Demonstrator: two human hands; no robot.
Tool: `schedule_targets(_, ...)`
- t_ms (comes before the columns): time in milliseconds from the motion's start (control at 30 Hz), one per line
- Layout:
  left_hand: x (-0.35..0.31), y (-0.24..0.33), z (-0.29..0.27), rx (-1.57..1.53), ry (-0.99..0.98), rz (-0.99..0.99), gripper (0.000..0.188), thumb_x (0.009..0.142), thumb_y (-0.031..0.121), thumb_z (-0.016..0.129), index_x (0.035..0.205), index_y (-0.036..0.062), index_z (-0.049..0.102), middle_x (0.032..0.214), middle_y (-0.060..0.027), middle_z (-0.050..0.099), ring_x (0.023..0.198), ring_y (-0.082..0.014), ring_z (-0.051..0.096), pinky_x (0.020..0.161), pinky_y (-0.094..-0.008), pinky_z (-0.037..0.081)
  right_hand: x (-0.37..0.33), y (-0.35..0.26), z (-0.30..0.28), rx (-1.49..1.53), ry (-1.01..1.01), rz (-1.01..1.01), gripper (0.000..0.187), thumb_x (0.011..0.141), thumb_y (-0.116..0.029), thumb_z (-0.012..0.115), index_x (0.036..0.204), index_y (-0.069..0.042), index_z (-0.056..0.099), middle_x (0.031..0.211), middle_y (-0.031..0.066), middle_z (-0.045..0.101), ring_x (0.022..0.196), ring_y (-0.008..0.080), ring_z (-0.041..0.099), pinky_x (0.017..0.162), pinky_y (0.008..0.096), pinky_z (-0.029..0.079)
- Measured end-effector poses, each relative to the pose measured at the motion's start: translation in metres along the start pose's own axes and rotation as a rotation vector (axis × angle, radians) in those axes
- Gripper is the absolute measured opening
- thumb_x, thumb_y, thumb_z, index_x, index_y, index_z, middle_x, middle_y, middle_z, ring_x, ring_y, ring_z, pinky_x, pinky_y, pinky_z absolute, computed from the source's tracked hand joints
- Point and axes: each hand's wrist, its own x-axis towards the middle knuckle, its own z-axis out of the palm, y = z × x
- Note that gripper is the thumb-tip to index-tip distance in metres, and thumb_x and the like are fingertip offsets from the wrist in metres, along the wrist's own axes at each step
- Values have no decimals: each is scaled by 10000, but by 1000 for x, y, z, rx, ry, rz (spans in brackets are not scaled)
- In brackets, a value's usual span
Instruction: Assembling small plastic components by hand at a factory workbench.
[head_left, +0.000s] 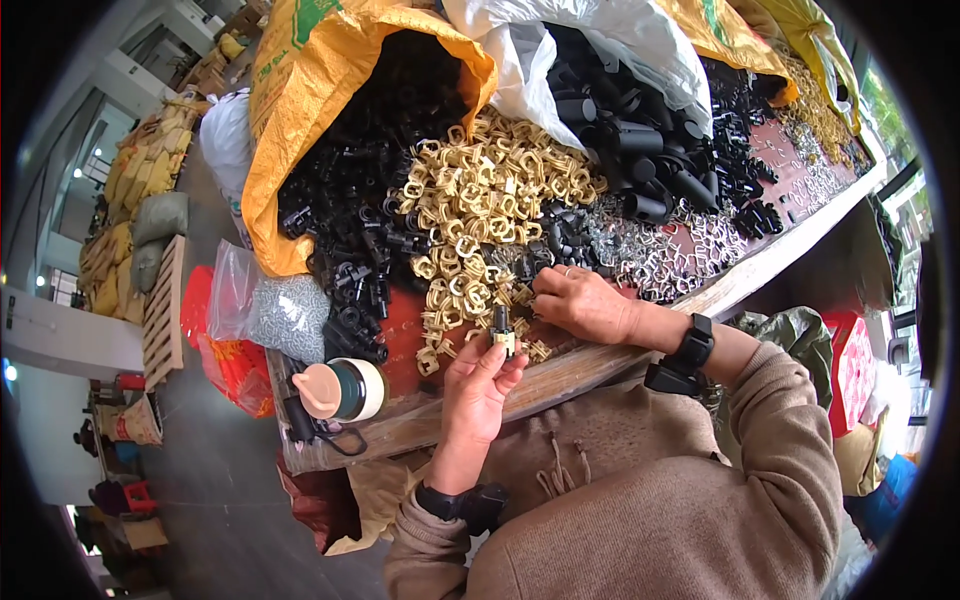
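Observation:
My left hand (pixel 476 392) pinches a small black part with a beige collar (pixel 503 335), upright between thumb and fingers at the front of the table. My right hand (pixel 582 303), wearing a ring, is just to its right, with fingertips curled down at the edge of the heaped parts. Whatever those fingertips grip is hidden. Beyond both hands lies a heap of beige plastic clips (pixel 480 185). Small dark pieces (pixel 568 235) sit behind the right hand, beside a scatter of clear and silvery bits (pixel 635 250).
An orange sack (pixel 300 110) spills black fittings (pixel 345 245) on the left. A white sack (pixel 610 35) holds black cylindrical parts (pixel 640 140). White wire-like clips (pixel 715 240) lie to the right. A bag of screws (pixel 288 315) and a lidded jar (pixel 350 390) stand at the left edge.

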Motion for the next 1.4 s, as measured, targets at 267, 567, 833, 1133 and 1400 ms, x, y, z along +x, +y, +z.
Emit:
schedule_targets(267,5,-2,5,16,-8,11,213,796,119,549,998,55,540,833,-48,587,699,-129,580,590,-195,474,4,-18,-27,918,-234,408,164,836,-175,481,889,-19,481,798,99,536,723,208,548,635,275,432)
schedule_targets(567,6,-8,13,27,-34,-34,233,802,127,545,1024,59,537,848,-25,586,729,-112,574,612,-192,473,4,-38,-34,821,-70,287,280,802,-140,539,1040,-19,452,713,70,530,624,175,541,579,253,423)
schedule_targets(833,5,-12,11,24,-97,-74,260,799,152,554,1041,63,530,864,-20,582,737,-103,571,615,-191,472,-3,-39,-20,552,202,146,238,750,-131,597,948,-23,521,669,69,515,552,205,515,499,293,402)
schedule_targets(1133,-4,-18,18,135,-216,-132,271,834,236,499,1026,45,527,831,-25,582,732,-109,575,607,-183,464,-19,-40,-19,51,261,-71,289,691,-238,633,881,-37,550,651,35,491,560,177,528,473,292,415)
schedule_targets(1400,-3,-19,15,223,-253,-104,258,848,260,471,916,19,533,755,-37,567,630,-99,559,534,-170,444,-24,-33,-33,123,290,-105,276,670,-200,643,876,-39,555,627,23,456,488,177,466,438,280,385)
